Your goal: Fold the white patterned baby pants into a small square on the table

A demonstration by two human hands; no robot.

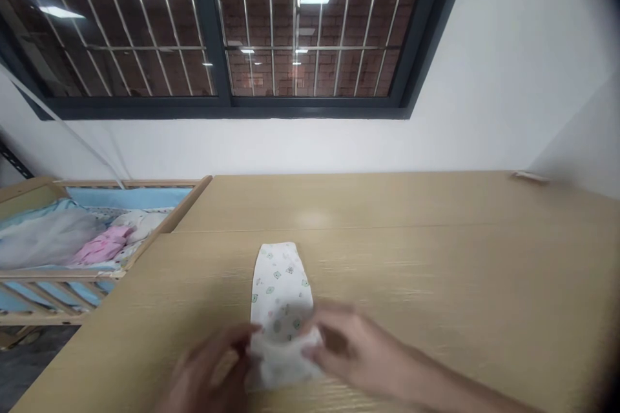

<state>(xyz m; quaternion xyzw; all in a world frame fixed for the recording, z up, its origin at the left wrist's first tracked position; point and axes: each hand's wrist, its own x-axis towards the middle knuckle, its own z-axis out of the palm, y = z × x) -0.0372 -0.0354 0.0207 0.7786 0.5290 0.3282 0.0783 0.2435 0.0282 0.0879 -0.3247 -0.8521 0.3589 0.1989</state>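
A white cloth piece (281, 281) with small green and grey prints lies flat on the wooden tabletop (411, 284), its narrower end pointing away from me. It may be a small folded baby garment; its exact kind does not show. The near end is turned up or folded over, with a pale, plain side showing. My left hand (213, 368) pinches the left edge of this near part between thumb and fingers. On the opposite edge, my right hand (349, 342) is closed, thumb and forefinger gripping the cloth. Both hands are somewhat blurred.
At the left stands a wooden crib (62, 276) with blue lining, holding a pink cloth (104, 244) and pale bedding. A barred window (310, 103) is set in the white wall behind the table. A small flat object (530, 177) rests at the far right corner.
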